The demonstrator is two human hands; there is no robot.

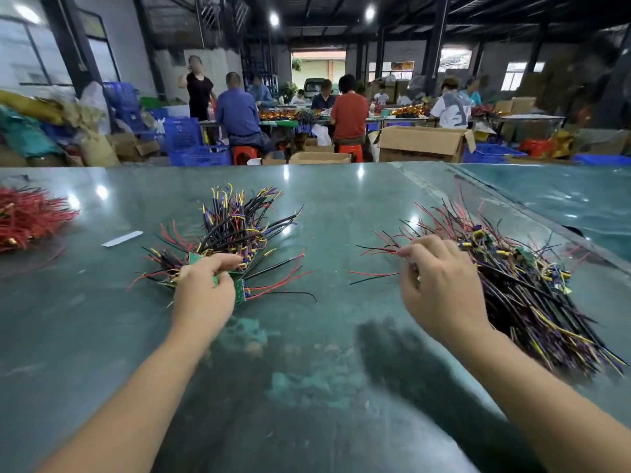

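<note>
Two heaps of small green circuit boards with black, red, yellow and purple wires lie on a green table (327, 336). My left hand (205, 291) rests on the near edge of the left heap (232, 233), its fingers curled round a green board (239, 291) there. At the left end of the right heap (519, 288), my right hand (440, 281) pinches a wired board. Red and black leads stick out leftward from its fingers. The board itself is hidden behind the hand.
A pile of red wires (27, 220) lies at the table's left edge, and a white paper strip (122, 238) beside the left heap. A second green table (563, 199) joins at the right. Beyond are seated workers, cardboard boxes (423, 143) and blue crates (191, 141).
</note>
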